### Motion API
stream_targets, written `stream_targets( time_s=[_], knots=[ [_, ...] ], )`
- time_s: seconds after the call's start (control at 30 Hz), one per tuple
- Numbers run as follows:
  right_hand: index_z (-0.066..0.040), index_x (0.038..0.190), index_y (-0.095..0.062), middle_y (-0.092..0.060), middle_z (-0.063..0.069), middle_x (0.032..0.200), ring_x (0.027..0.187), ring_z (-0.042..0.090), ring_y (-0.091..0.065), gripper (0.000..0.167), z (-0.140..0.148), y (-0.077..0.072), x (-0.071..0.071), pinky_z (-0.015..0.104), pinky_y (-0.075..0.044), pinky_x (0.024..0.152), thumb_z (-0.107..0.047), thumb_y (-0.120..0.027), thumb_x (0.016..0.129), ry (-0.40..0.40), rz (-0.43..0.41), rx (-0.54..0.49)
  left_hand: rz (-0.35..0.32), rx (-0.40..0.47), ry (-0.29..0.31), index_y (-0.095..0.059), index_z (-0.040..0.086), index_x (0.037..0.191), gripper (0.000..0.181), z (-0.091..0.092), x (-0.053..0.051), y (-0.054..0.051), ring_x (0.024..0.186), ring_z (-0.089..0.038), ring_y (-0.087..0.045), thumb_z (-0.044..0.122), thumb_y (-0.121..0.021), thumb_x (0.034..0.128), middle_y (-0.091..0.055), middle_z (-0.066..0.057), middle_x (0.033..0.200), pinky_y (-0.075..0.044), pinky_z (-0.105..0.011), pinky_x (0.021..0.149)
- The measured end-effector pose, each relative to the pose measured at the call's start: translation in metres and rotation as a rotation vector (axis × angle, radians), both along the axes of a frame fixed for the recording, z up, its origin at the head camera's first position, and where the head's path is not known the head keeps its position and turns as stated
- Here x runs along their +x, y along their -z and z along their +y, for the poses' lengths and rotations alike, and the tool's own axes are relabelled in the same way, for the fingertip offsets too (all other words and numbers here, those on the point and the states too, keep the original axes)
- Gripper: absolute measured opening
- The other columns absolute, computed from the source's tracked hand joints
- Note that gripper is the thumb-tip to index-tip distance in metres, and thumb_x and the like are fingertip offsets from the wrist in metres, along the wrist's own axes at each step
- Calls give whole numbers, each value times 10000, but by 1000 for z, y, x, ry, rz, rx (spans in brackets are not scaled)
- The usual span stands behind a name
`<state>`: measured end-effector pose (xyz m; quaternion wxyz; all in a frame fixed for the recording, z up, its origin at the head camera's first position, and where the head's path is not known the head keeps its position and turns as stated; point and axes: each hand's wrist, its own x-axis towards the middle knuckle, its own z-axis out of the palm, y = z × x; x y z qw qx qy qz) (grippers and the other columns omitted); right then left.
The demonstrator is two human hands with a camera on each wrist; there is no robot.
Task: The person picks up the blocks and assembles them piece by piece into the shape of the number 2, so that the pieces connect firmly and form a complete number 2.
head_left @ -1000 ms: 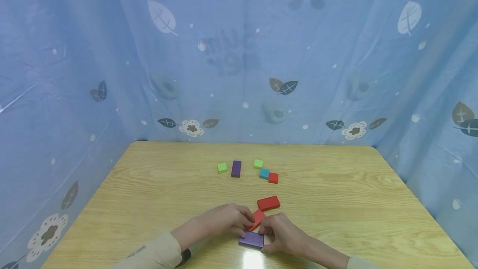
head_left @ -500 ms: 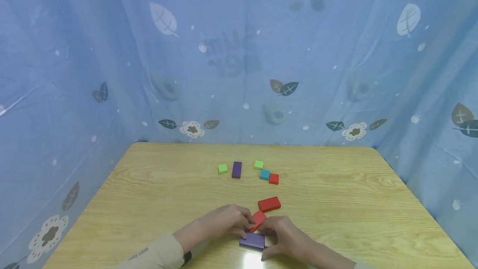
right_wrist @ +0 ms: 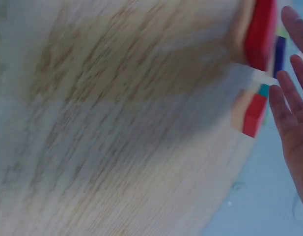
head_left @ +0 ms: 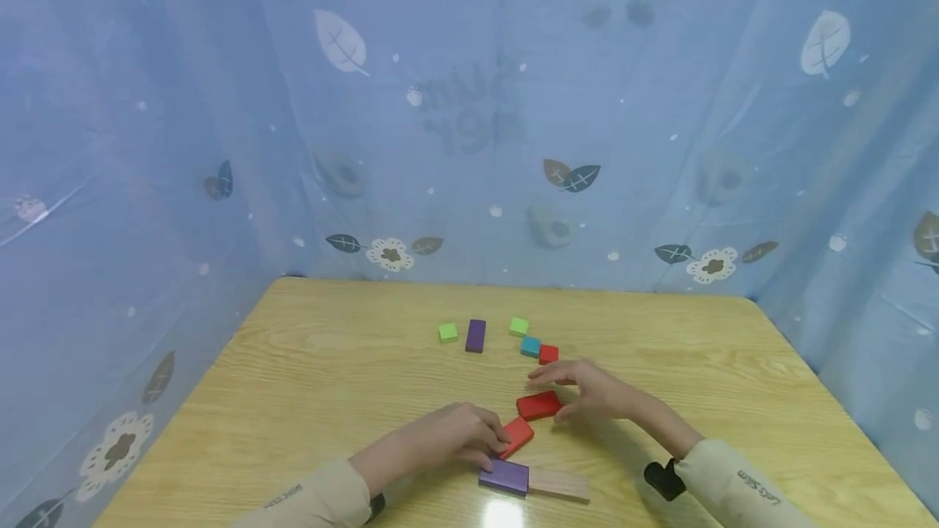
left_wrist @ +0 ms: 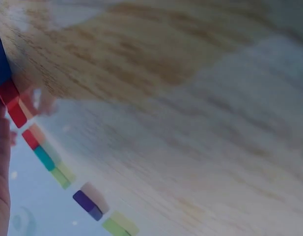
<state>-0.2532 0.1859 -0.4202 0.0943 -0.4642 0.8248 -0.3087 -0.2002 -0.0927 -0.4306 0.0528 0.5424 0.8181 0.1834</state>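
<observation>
My left hand [head_left: 453,435] lies over the near red block [head_left: 517,437] and the near purple block [head_left: 504,477], its fingertips touching both. Against the purple block's right end is a flat plain wooden piece [head_left: 559,484]. My right hand [head_left: 596,391] hovers with spread fingers around the other red block [head_left: 539,406]; contact cannot be told in the head view. In the right wrist view the fingers of my right hand [right_wrist: 293,108] are extended beside a red block [right_wrist: 261,34]. Only an edge of my left hand [left_wrist: 1,182] shows in the left wrist view.
Farther back on the wooden table [head_left: 330,365] lie a green block [head_left: 448,333], a dark purple block [head_left: 475,336], another green block [head_left: 519,327], a blue block [head_left: 531,347] and a small red block [head_left: 548,354]. A patterned blue curtain [head_left: 455,210] surrounds the table.
My right hand has left the right end of the purple block and moved up and right to the farther red block, uncovering the plain wooden piece. My left hand has stayed in place.
</observation>
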Motion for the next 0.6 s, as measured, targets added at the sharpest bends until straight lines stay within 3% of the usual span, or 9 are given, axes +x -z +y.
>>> stream_targets(
  time_s=[0.1,0.23,0.4,0.6],
  knots=[
    [-15,1155,-673,-671,89,1145,1083,251,-604,392,-3,8,-6,330,-525,893,-63,-779,781,-40,92,58,11,0,-1,-728,106,1085,264,0,0,0,989,28,-605,233,-702,855,-684,42,1084,-421,-45,863],
    [-25,1086,-695,-692,45,1042,963,141,-623,301,-5,11,-7,271,-534,801,-4,-749,791,-34,135,74,12,0,-3,-733,102,1072,261,1,0,-1,968,36,-606,233,-711,848,-686,42,1068,-423,-36,843],
    [-22,1056,-679,-684,75,1031,946,180,-628,297,5,5,-9,297,-555,788,95,-705,784,-5,120,25,19,10,15,-737,101,1057,255,1,-2,1,946,48,-607,238,-713,843,-690,48,1048,-424,-24,821],
    [-11,1004,-675,-693,78,966,871,165,-644,311,15,1,-15,269,-558,742,172,-693,753,-115,227,-23,15,11,21,-737,100,1048,247,1,-2,1,941,54,-604,236,-713,843,-689,51,1038,-423,-21,815]
  ],
)
